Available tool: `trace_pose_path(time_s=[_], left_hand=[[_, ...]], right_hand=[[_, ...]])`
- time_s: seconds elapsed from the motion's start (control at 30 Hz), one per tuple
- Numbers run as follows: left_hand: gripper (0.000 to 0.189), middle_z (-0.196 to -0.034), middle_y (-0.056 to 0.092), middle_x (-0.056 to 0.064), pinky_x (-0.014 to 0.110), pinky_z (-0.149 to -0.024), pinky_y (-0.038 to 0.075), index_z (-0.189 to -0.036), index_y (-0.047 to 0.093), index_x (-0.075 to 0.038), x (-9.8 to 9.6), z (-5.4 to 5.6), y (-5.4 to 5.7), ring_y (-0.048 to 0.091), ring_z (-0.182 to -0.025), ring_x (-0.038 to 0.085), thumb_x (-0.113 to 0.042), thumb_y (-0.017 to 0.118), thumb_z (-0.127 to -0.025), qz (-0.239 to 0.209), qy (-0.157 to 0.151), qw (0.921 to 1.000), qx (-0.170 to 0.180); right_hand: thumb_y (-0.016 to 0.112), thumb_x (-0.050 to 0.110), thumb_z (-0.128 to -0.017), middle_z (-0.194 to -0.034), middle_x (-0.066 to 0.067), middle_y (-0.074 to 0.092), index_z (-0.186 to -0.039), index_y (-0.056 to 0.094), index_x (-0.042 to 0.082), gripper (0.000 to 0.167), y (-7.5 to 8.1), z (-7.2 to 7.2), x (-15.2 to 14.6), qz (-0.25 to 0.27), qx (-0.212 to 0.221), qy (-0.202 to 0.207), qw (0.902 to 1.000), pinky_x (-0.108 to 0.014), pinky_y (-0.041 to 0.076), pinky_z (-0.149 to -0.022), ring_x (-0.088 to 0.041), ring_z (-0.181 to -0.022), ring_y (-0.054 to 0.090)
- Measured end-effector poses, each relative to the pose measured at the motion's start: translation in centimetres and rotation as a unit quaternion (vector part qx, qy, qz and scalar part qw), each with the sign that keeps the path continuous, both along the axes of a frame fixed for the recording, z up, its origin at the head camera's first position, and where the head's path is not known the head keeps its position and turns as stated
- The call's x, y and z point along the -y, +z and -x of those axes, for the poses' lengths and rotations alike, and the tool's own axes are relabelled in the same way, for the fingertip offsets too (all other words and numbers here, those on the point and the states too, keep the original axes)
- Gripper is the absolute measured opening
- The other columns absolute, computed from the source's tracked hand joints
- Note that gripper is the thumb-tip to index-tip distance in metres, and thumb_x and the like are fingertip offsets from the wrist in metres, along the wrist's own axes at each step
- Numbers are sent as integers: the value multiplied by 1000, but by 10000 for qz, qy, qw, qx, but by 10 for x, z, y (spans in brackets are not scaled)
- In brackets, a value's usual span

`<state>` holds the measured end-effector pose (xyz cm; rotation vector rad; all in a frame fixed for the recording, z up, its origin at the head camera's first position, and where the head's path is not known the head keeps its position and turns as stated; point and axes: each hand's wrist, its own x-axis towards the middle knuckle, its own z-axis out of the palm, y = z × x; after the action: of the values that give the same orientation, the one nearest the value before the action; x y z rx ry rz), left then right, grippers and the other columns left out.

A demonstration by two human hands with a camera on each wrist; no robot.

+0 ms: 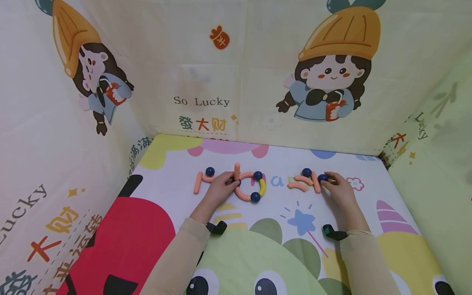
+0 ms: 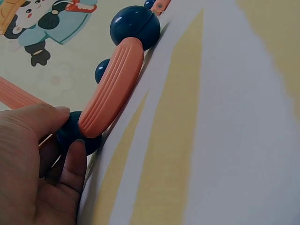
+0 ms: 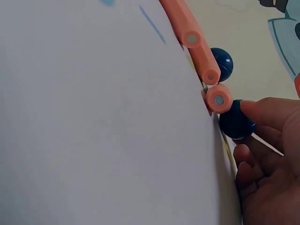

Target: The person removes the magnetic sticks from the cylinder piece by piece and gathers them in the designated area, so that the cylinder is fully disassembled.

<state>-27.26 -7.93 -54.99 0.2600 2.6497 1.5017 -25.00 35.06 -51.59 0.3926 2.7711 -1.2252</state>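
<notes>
With thumb and fingers my left hand [image 1: 220, 189] pinches a dark blue ball [image 2: 69, 131] at the left of a ring of magnetic rods and balls. The ring has curved orange rods [image 2: 112, 89], a curved yellow rod [image 1: 262, 187] on its right and more blue balls [image 1: 255, 197]. From the held ball a straight orange rod [image 1: 237, 170] points away toward the back. My right hand [image 1: 341, 190] pinches another dark blue ball [image 3: 236, 121] beside the end of a straight orange rod [image 3: 218, 99]. Part of the left ball is hidden by the fingers.
Left of the ring lie a straight orange rod [image 1: 198, 182], a blue ball [image 1: 210, 171] and a curved orange rod partly behind my left hand. Near my right hand are two curved orange rods [image 1: 297, 186] and a blue ball [image 1: 307, 172]. Printed cloth walls [image 1: 254, 82] enclose the table.
</notes>
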Motion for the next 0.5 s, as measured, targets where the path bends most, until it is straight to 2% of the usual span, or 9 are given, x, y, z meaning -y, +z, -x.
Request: trace_pose_path(time_s=[0.2, 0.37, 0.5], left_hand=[[32, -131, 64, -5, 45, -102, 49, -127, 66, -31, 0, 0, 0, 57, -124, 21, -38, 65, -95, -79, -13, 10000, -2], [29, -128, 66, -4, 45, -100, 50, -122, 68, -27, -1, 0, 1, 59, -118, 20, -37, 66, -95, -114, -33, 9999, -46], [28, -127, 66, -5, 45, -98, 50, -121, 68, -27, -1, 1, -1, 59, -116, 20, -37, 65, -95, -115, -43, 9999, -47]], right_hand=[[51, 48, -100, -154, -21, 39, -152, 38, 15, 62, 4, -1, 1, -6, -127, -325, 9994, -60, 40, -104, -45, -135, 40], [52, 48, -99, -145, -17, 49, -146, 47, 17, 57, 18, -2, 19, -2, -608, -586, 9964, -39, 47, -86, -37, -123, 49], [55, 46, -98, -133, -15, 56, -142, 51, 20, 51, 32, -2, 48, 308, -810, -434, 9953, -28, 47, -71, -29, -108, 51]])
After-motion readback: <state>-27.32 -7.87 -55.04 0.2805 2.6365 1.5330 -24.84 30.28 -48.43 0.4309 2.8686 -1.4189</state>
